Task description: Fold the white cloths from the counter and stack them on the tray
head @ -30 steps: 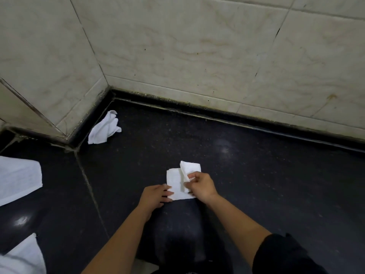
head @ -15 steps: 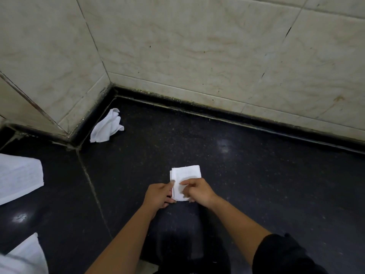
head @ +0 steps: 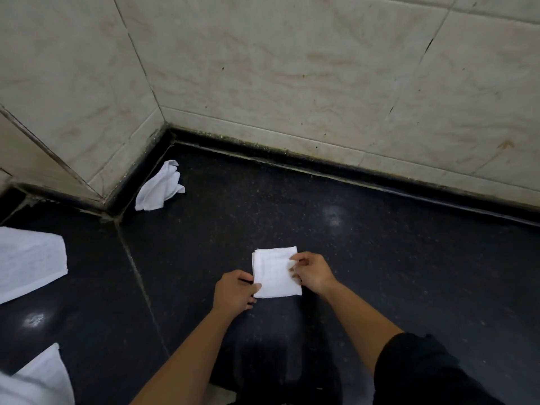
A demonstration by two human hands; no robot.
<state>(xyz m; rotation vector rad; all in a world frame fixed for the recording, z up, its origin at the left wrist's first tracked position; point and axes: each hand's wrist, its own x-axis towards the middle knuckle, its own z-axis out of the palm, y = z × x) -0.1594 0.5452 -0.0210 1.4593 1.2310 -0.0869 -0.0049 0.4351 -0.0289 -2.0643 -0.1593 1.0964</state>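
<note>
A small folded white cloth (head: pixel 274 273) lies flat on the dark counter (head: pixel 394 258) in front of me. My left hand (head: pixel 233 290) pinches its lower left edge between thumb and fingers. My right hand (head: pixel 312 271) touches its right edge with loosely bent fingertips. A crumpled white cloth (head: pixel 159 187) lies near the back corner of the counter. No tray is recognisable in view.
A larger white cloth (head: pixel 29 258) lies at the left edge, and another white cloth (head: pixel 38 381) shows at the bottom left. Tiled walls (head: pixel 292 68) close off the back and left of the counter.
The raised flap in my right hand came down onto the cloth, which now lies as a flat folded square. Both hands shifted to its side edges.
</note>
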